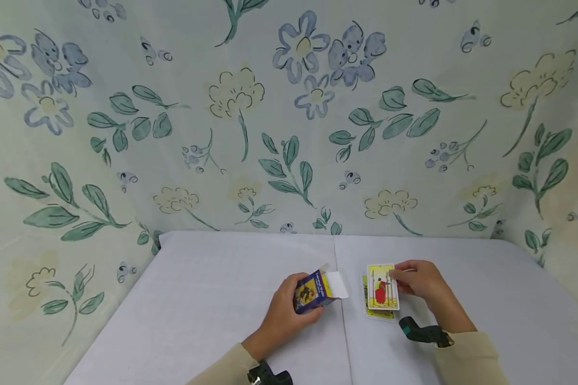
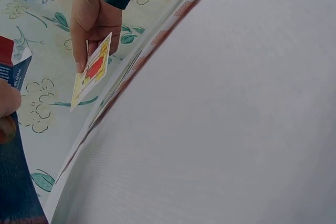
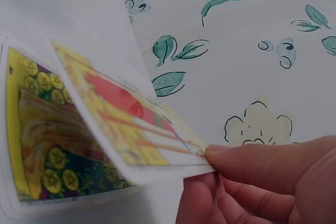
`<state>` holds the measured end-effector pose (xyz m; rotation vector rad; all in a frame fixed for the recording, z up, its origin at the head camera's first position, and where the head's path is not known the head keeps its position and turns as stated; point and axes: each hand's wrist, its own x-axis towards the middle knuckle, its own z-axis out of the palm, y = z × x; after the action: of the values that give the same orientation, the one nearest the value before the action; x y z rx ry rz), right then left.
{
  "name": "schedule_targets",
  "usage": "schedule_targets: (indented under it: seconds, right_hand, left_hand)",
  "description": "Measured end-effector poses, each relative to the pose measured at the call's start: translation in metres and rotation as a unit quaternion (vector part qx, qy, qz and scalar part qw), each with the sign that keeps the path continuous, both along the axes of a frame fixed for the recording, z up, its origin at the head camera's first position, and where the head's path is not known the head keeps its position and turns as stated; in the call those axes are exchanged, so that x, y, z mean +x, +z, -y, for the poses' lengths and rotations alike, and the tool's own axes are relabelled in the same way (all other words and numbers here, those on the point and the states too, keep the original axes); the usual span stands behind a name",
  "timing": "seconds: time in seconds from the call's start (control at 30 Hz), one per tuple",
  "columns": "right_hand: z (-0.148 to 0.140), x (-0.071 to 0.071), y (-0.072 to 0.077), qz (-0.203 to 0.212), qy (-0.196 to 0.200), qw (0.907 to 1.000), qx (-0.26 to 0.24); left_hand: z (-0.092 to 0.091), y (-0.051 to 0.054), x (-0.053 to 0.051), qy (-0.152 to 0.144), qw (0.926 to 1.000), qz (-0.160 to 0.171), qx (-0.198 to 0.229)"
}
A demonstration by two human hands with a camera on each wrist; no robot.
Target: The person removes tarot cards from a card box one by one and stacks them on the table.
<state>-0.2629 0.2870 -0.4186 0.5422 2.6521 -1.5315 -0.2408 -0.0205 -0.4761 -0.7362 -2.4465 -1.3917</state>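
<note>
My left hand [image 1: 285,306] grips a blue and yellow card box [image 1: 310,292], whose white flap hangs open toward the right. In the left wrist view part of that dark blue box [image 2: 18,166] shows at the left edge. Between thumb and fingers my right hand [image 1: 421,283] pinches a yellow card [image 1: 381,289] with a red figure. Seen from the right wrist, the card [image 3: 126,114] is tilted, held at one corner. Beneath it another yellow-bordered card [image 3: 58,140] with round coin shapes lies on the table; whether more lie under it I cannot tell.
A white cloth [image 1: 250,267] covers the table, with a crease running front to back near its middle. Behind it hangs a flower-patterned curtain [image 1: 289,133]. Dark devices are strapped to both wrists, the right one [image 1: 421,330] close to the cards.
</note>
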Motion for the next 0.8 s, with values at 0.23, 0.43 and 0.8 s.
schedule_targets:
  seconds: [0.23, 0.43, 0.8]
  right_hand:
    - [0.003, -0.002, -0.007, 0.008, -0.001, 0.9999, 0.006]
    - [0.006, -0.003, -0.012, 0.021, 0.005, 0.9997, 0.012]
    - [0.007, -0.004, -0.018, 0.021, 0.009, 0.9982, 0.055]
  left_hand:
    - [0.000, -0.003, -0.001, -0.004, 1.0000, -0.004, 0.001]
    - [0.001, -0.004, -0.002, -0.009, 0.9999, -0.008, 0.003]
    - [0.001, -0.005, -0.003, -0.014, 0.9997, -0.019, 0.007]
